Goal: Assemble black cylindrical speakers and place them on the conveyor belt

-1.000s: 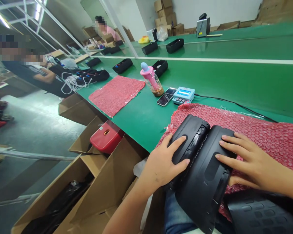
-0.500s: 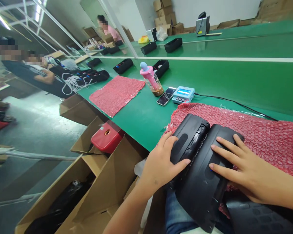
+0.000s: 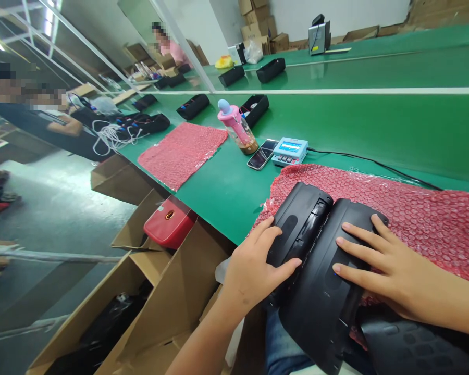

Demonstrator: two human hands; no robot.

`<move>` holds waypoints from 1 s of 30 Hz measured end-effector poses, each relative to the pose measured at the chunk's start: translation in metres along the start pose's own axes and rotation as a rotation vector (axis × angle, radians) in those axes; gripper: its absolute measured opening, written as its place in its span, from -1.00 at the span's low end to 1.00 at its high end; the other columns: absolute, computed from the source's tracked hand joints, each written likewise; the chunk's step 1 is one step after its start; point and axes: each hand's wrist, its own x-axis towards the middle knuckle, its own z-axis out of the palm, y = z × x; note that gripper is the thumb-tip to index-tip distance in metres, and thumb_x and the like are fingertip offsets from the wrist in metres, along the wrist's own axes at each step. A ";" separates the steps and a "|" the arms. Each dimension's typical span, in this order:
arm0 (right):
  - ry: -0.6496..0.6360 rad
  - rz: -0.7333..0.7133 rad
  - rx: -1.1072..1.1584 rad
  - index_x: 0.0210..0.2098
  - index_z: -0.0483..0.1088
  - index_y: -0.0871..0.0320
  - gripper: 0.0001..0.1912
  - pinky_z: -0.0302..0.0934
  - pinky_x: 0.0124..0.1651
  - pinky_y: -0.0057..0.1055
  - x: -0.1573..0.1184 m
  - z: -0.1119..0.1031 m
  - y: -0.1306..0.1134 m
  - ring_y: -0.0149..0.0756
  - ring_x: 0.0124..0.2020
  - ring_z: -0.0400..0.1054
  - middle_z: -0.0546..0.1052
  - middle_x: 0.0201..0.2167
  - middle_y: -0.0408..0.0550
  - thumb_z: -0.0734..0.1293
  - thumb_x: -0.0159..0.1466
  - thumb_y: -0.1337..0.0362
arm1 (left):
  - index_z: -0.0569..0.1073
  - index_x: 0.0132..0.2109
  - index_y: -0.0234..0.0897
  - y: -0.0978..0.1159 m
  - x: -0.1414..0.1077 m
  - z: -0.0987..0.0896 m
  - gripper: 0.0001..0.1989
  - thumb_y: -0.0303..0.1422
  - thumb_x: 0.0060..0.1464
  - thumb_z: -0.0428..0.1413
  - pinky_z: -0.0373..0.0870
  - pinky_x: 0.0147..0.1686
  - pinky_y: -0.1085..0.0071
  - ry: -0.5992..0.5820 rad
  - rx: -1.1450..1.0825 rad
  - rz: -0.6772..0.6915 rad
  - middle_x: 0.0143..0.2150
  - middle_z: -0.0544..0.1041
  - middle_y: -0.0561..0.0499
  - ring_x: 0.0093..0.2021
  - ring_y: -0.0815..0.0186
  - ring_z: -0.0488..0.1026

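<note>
Two long black plastic housings lie side by side, tilted, over red bubble wrap and my lap. My left hand (image 3: 254, 263) spans the left housing (image 3: 287, 232), fingers along its outer edge and thumb across near the seam. The right housing (image 3: 316, 291) has a curved smooth face with a dark oval pad. My right hand (image 3: 379, 260) lies on it with fingers spread; a tiny blue light shows by one fingertip. Beneath my right forearm is another black piece with rounded recesses (image 3: 418, 344), partly hidden.
Red bubble wrap (image 3: 414, 219) covers the near green bench; another sheet (image 3: 183, 153) lies further left. Beyond my hands are a light-blue device (image 3: 291, 151) with a cable, a phone (image 3: 262, 154) and a pink-lidded cup (image 3: 238, 127). Cardboard boxes (image 3: 172, 302) and a red stool (image 3: 170, 221) stand below. Other people work far left.
The whole view has shifted slightly, so the bench things appear a little further left. Both hands stay on the black housings in almost the same pose.
</note>
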 end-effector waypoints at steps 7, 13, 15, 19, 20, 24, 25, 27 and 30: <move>-0.031 -0.018 -0.007 0.13 0.31 0.02 -0.43 -0.11 0.09 0.43 0.001 -0.002 0.000 0.24 0.21 0.10 0.33 0.16 0.21 0.35 0.12 0.36 | 0.45 -0.12 -0.25 0.001 0.002 0.000 -0.62 -0.20 -0.10 0.25 0.47 -0.02 0.22 0.001 0.012 0.019 0.08 0.46 -0.21 0.06 0.09 0.45; -0.041 -0.011 -0.019 0.18 0.24 0.01 -0.36 -0.12 0.10 0.42 -0.001 -0.001 0.000 0.24 0.24 0.05 0.28 0.20 0.21 0.35 0.11 0.37 | 0.48 -0.14 -0.24 0.000 0.001 0.000 -0.64 -0.20 -0.11 0.26 0.48 -0.02 0.21 0.018 0.007 0.016 0.07 0.47 -0.21 0.04 0.09 0.47; -0.043 -0.007 -0.013 0.18 0.24 0.00 -0.36 -0.12 0.11 0.42 -0.001 -0.001 0.000 0.24 0.24 0.05 0.28 0.20 0.20 0.35 0.10 0.38 | 0.49 -0.14 -0.24 0.000 0.000 0.000 -0.65 -0.20 -0.10 0.25 0.47 -0.01 0.22 0.022 -0.005 0.010 0.08 0.47 -0.20 0.04 0.10 0.47; -0.033 -0.001 -0.001 0.17 0.26 0.01 -0.37 -0.12 0.11 0.42 -0.001 -0.001 0.000 0.24 0.24 0.06 0.29 0.19 0.20 0.34 0.10 0.38 | 0.51 -0.16 -0.24 -0.001 0.001 0.002 -0.66 -0.20 -0.09 0.25 0.45 0.04 0.21 0.014 -0.023 0.005 0.08 0.48 -0.20 0.05 0.11 0.46; -0.029 -0.003 0.001 0.17 0.26 0.01 -0.38 -0.12 0.11 0.42 -0.001 -0.001 0.000 0.24 0.23 0.06 0.30 0.19 0.20 0.34 0.10 0.38 | 0.51 -0.16 -0.25 -0.001 0.001 0.002 -0.66 -0.20 -0.09 0.25 0.44 0.04 0.21 0.014 -0.025 0.006 0.08 0.48 -0.20 0.05 0.11 0.46; -0.017 0.004 0.015 0.17 0.26 0.00 -0.39 -0.13 0.12 0.42 -0.002 0.000 0.000 0.22 0.24 0.06 0.30 0.19 0.18 0.34 0.12 0.36 | 0.51 -0.14 -0.25 -0.001 0.000 0.002 -0.66 -0.21 -0.09 0.25 0.43 0.06 0.21 0.010 -0.031 0.012 0.10 0.46 -0.22 0.06 0.10 0.46; -0.014 0.009 0.020 0.18 0.25 -0.01 -0.39 -0.13 0.12 0.41 -0.002 0.000 0.000 0.21 0.24 0.06 0.30 0.19 0.18 0.33 0.13 0.35 | 0.51 -0.14 -0.25 -0.001 0.000 0.002 -0.66 -0.21 -0.08 0.25 0.43 0.07 0.20 0.006 -0.032 0.015 0.11 0.46 -0.21 0.06 0.10 0.45; -0.012 0.015 0.023 0.18 0.25 -0.02 -0.40 -0.13 0.13 0.40 -0.002 0.001 0.001 0.20 0.25 0.05 0.29 0.20 0.17 0.33 0.14 0.34 | 0.51 -0.12 -0.25 -0.001 0.000 0.001 -0.65 -0.22 -0.08 0.24 0.42 0.07 0.19 -0.004 -0.035 0.023 0.12 0.45 -0.21 0.07 0.09 0.45; -0.014 0.012 0.018 0.19 0.23 -0.03 -0.39 -0.12 0.12 0.41 -0.003 0.000 0.001 0.20 0.26 0.04 0.29 0.20 0.17 0.33 0.15 0.33 | 0.51 -0.10 -0.30 -0.001 -0.002 0.000 -0.64 -0.23 -0.07 0.24 0.42 0.08 0.18 -0.008 -0.037 0.043 0.13 0.43 -0.25 0.07 0.07 0.44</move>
